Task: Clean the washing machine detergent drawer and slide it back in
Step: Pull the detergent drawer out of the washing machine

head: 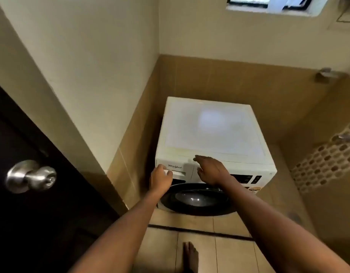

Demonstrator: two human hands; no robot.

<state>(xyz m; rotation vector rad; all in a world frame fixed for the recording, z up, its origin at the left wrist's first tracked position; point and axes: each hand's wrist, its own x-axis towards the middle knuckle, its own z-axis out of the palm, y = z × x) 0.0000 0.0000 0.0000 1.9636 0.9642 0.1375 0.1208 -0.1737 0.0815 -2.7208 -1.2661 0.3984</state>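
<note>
A white front-loading washing machine [211, 127] stands in the tiled corner. Its detergent drawer [178, 168] sits flush in the upper left of the front panel, with a brand name printed on it. My left hand [160, 179] grips the drawer's handle recess, fingers curled into it from below. My right hand [211, 170] hovers over the panel just right of the drawer, fingers straight and reaching toward the machine's top edge, holding nothing. The dark round door glass [195, 198] lies below both hands.
A dark door with a metal knob [30, 176] stands open at the left. Tiled walls close in behind and to the right of the machine, with a tap [325, 74] on the right wall. My bare foot [190, 255] is on the tiled floor.
</note>
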